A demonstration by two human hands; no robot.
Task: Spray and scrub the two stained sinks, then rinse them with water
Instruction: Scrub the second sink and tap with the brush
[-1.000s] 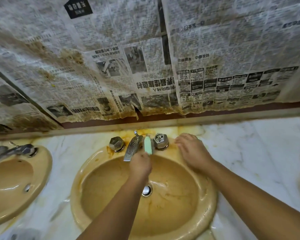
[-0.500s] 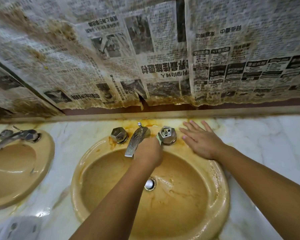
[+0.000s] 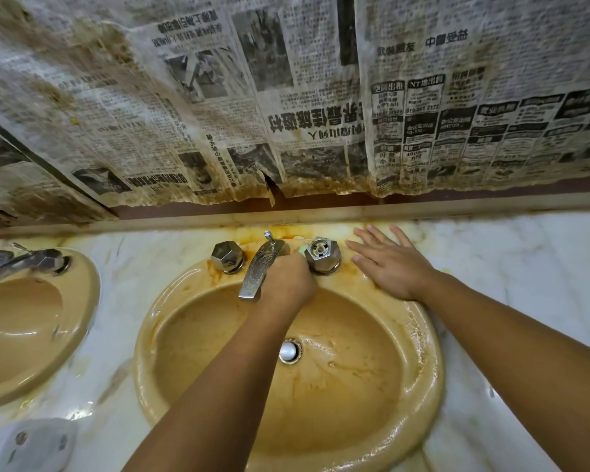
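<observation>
A yellow-beige oval sink (image 3: 419, 338) with brown stains fills the centre of the view. A second sink (image 3: 65, 335) of the same colour lies at the left edge. My left hand (image 3: 288, 281) grips a pale green brush (image 3: 300, 255), almost hidden in the fist, between the metal spout (image 3: 258, 272) and the right tap knob (image 3: 322, 255). My right hand (image 3: 390, 264) lies flat with spread fingers on the sink's back right rim, next to that knob. The left tap knob (image 3: 227, 257) stands free. The drain plug (image 3: 288, 350) shows at the basin's bottom.
Stained newspaper (image 3: 286, 97) covers the wall above a narrow ledge. The white marble counter (image 3: 525, 267) runs around both sinks, with rust-orange staining behind the taps. A pale blurred object (image 3: 31, 444) sits at the bottom left. The left sink has its own metal faucet (image 3: 21, 262).
My left hand has pushed the green brush back and down between spout and right knob, so little of it shows. My right hand has flattened, fingers spread. The view has dipped lower.
</observation>
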